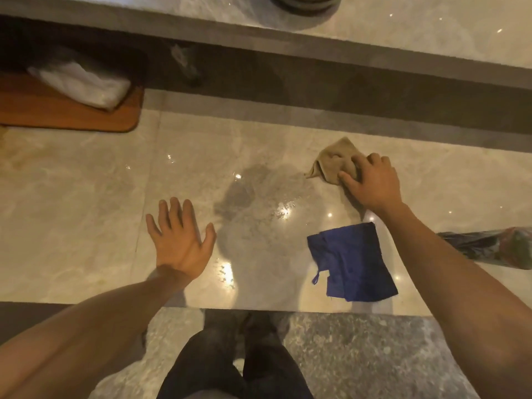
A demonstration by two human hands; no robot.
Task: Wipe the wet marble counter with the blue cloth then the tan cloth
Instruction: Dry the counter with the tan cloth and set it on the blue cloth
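The marble counter (86,226) is glossy, with a wet patch (259,214) near its middle. My right hand (371,182) presses down on the crumpled tan cloth (334,162) at the right rear of the wet patch, fingers curled over it. The blue cloth (354,263) lies flat and loose near the counter's front edge, under my right forearm, touching neither hand. My left hand (178,237) rests flat on the counter left of the wet patch, fingers spread, holding nothing.
A wooden board (57,110) with a white plastic bag (83,82) sits at the back left. A wrapped bundle (495,246) lies at the right edge. A raised ledge (374,38) with stacked dark plates (305,4) runs behind. My legs stand below the front edge.
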